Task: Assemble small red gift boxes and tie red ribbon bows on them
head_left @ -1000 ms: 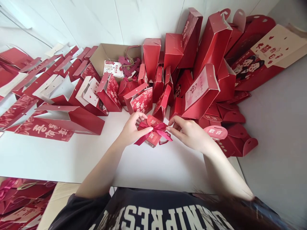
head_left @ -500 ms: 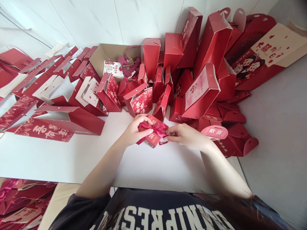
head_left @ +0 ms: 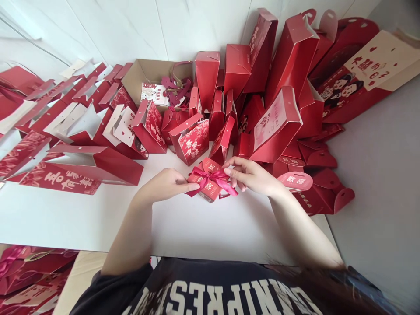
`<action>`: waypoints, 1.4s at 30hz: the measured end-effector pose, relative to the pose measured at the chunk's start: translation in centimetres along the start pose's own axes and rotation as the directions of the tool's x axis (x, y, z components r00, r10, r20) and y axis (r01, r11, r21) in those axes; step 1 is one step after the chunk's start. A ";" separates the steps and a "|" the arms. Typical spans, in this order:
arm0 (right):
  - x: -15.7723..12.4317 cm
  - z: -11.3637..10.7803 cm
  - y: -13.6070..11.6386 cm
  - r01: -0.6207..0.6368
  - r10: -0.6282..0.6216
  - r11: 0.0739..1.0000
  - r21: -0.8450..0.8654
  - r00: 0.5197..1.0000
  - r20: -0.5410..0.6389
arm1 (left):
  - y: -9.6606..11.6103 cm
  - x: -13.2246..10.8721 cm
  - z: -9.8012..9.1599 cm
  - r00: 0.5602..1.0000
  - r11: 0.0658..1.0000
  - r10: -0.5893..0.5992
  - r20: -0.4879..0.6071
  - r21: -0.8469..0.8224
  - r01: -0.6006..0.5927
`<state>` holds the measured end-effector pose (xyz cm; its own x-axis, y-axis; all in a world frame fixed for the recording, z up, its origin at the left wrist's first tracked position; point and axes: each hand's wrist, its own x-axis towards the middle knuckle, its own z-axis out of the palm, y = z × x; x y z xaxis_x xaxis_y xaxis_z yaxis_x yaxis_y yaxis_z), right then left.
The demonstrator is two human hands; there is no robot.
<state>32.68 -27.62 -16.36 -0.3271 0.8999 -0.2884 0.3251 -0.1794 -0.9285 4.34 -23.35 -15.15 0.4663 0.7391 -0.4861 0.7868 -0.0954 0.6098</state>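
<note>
A small red gift box (head_left: 210, 191) with pale lettering lies on the white table, and a dark pink ribbon bow (head_left: 214, 175) sits across its top. At the box's left side, my left hand (head_left: 170, 184) pinches the end of the ribbon's left tail between thumb and finger. To the upper right of the bow is my right hand (head_left: 251, 175), its thumb and forefinger closed at the right loop. The right tail hangs loose below that hand.
Rows of red paper bags (head_left: 98, 164) stand at the left. Behind the gift box is an open cardboard box (head_left: 134, 81) with cards and ribbons. Tall red bags (head_left: 277, 127) crowd the right, beside round-handled boxes (head_left: 323, 190).
My left hand has moved left and down from the bow to the left tail. My right hand has shifted up to the right loop, and the right tail now shows.
</note>
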 end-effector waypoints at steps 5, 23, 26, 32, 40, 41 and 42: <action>0.9 -0.2 0.6 0.096 -0.097 0.995 -0.010 0.994 -0.048 | 0.1 0.6 0.5 0.997 0.989 0.081 0.004 -0.123 -0.080; 1.5 -0.4 0.9 -0.077 0.067 0.984 0.158 0.995 0.072 | -0.2 2.0 1.1 0.983 0.903 0.183 0.025 -0.399 -0.158; 1.4 -0.4 0.9 -0.061 0.050 0.987 0.152 0.996 0.078 | -0.3 2.1 1.0 0.983 0.900 0.181 0.027 -0.408 -0.154; 1.6 -0.3 1.1 -0.074 0.060 0.984 0.163 0.994 0.092 | -0.7 2.1 1.1 0.981 0.896 0.192 0.031 -0.413 -0.163; 1.4 -0.2 0.9 -0.054 0.045 0.987 0.152 0.997 0.062 | -0.5 2.0 1.0 0.982 0.900 0.185 0.021 -0.405 -0.161; 1.4 -0.2 0.8 -0.054 0.045 0.988 0.144 0.997 0.065 | -0.5 2.0 1.1 0.983 0.904 0.183 0.024 -0.398 -0.159; 1.3 -0.2 0.7 -0.054 0.044 0.989 0.135 0.996 0.075 | -0.4 2.0 1.1 0.984 0.907 0.177 0.026 -0.392 -0.153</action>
<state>32.69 -26.49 -17.31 -0.3780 0.8589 -0.3455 0.2197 -0.2794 -0.9347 5.37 -22.61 -17.05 0.6085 0.6930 -0.3866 0.4844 0.0615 0.8727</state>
